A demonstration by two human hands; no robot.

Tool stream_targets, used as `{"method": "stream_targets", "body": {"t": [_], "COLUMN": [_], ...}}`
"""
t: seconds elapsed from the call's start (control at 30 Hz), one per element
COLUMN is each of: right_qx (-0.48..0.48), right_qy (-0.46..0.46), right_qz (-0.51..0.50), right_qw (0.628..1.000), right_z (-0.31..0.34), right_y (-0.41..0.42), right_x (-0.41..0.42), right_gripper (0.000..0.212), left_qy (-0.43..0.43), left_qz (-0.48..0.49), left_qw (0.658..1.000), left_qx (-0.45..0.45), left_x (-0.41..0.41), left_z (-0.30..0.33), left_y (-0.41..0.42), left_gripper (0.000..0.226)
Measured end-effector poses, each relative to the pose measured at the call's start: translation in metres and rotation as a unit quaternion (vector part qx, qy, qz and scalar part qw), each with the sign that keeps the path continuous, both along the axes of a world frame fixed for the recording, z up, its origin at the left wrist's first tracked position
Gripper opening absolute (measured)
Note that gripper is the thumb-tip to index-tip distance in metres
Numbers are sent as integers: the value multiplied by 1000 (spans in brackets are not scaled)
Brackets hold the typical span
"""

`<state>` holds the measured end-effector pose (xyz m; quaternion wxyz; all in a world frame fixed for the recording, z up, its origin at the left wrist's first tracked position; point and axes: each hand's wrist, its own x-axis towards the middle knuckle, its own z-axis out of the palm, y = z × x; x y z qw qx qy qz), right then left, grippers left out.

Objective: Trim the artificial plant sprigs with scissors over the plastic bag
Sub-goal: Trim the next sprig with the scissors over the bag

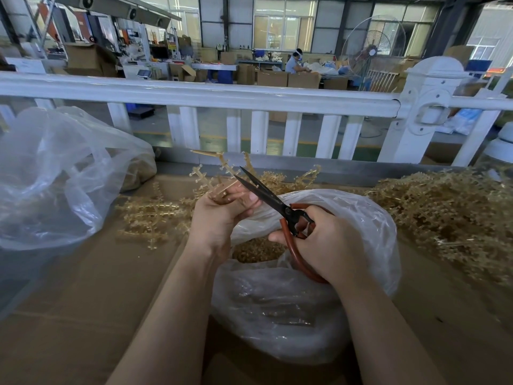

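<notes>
My left hand (219, 215) grips a tan artificial plant sprig (213, 173) by its lower stems, its branches fanning up and to the left. My right hand (324, 243) holds black-bladed scissors (263, 193) by their red-brown handles. The blades are slightly apart and point up-left, right beside the sprig above my left fingers. Both hands hover over an open clear plastic bag (366, 226) with small tan cut pieces (258, 250) inside.
A pile of tan sprigs (449, 215) lies at the right on the cardboard surface (83, 301), and more sprigs (150, 218) lie left of my left hand. A second big clear bag (55, 173) sits at the left. A white fence (249, 95) runs behind.
</notes>
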<state>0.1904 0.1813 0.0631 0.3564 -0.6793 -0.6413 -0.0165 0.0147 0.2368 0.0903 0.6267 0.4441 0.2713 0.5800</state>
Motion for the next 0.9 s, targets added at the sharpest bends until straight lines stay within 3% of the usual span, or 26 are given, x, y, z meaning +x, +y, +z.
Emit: {"method": "stream_targets", "body": {"t": [0.23, 0.47, 0.63, 0.9], "right_qx": [5, 15, 4, -3], "right_qy": [-17, 8, 16, 13], "right_qz": [1, 7, 7, 2], "right_qw": [1000, 1000, 1000, 1000], "right_z": [2, 1, 1, 4], "right_y": [-2, -1, 0, 0], "right_x": [-1, -2, -1, -1], "right_gripper": [62, 76, 68, 83], "left_qy": [37, 42, 34, 56], "left_qz": [-32, -53, -36, -10], "left_qw": [999, 997, 998, 996], "left_qx": [15, 24, 28, 63], "left_x": [-1, -3, 0, 2], "left_z": [3, 4, 4, 1], "left_y": [-6, -6, -6, -4], "left_gripper": [17, 19, 18, 21]}}
